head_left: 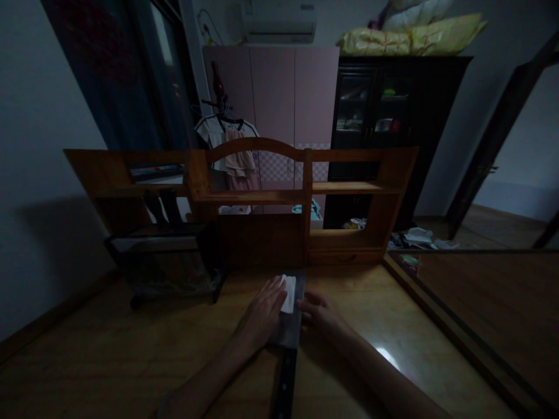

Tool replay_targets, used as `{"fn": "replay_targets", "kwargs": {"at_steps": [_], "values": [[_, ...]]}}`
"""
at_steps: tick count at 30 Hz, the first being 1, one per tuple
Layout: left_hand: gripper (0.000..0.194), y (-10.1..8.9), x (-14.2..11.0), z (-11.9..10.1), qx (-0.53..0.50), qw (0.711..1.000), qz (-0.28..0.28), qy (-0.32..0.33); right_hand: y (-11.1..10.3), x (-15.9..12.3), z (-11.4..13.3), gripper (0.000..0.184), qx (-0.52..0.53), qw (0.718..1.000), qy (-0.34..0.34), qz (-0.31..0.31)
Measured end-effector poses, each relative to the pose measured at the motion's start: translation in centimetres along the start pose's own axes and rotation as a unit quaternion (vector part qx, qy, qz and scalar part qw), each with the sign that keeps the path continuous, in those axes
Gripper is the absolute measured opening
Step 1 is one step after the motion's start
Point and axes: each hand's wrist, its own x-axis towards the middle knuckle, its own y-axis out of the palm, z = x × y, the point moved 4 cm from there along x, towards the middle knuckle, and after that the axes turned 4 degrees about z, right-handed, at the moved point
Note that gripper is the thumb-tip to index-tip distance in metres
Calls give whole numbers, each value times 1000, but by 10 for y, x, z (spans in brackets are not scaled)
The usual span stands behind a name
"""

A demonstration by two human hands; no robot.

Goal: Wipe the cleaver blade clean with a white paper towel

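A cleaver (287, 334) lies flat on the wooden tabletop, its black riveted handle pointing toward me. My left hand (264, 311) presses a folded white tissue or cloth (289, 295) against the upper part of the blade, fingers together over it. On the other side, my right hand (322, 314) has its fingers bent, their tips gripping the blade's right edge. The dim light hides how far the fingers reach under the blade.
A dark knife holder (168, 267) with black handles sticking up stands at the left. Behind the hands, a wooden shelf unit (262, 198) lines the table's back edge. A raised wooden edge (437, 317) runs along the right.
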Motion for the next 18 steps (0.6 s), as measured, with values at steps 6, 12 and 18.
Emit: {"fn": "replay_targets", "kwargs": {"at_steps": [6,12,18], "values": [[43,-14,-3,-24,-13,996,0,85,0,-1,5,36,-46,999,-12,17],[42,1,-5,-26,17,991,77,104,1,-1,4,28,-35,999,-6,27],[43,5,-2,-6,31,998,25,38,-10,2,-5,37,-37,999,19,-27]]}}
